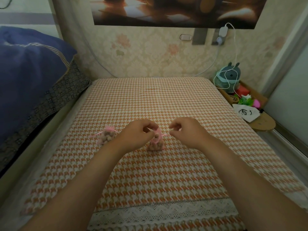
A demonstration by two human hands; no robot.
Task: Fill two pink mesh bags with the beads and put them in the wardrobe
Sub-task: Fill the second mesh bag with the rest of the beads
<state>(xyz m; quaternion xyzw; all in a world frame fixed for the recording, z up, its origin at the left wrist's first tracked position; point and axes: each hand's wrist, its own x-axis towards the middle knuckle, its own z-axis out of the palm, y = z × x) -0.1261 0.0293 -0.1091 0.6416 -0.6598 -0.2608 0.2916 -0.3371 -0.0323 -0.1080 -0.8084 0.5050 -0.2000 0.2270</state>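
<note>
Two pink mesh bags of brown beads stand on the houndstooth tablecloth [150,100]. The left bag [107,136] sits alone, its neck drawn shut with pink ribbon. The second bag [156,142] stands between my hands. My left hand [141,133] pinches the ribbon at the bag's neck on the left side. My right hand [185,130] pinches the other ribbon end [165,135] just right of the neck, pulled taut. No loose beads are visible on the cloth.
A bed with a blue quilt [30,77] runs along the left. At the right stand a low shelf with a teal plush toy [229,77], a white cable, plastic flowers [246,100] and a white pouch [246,112]. A sliding door panel [290,97] is at the far right.
</note>
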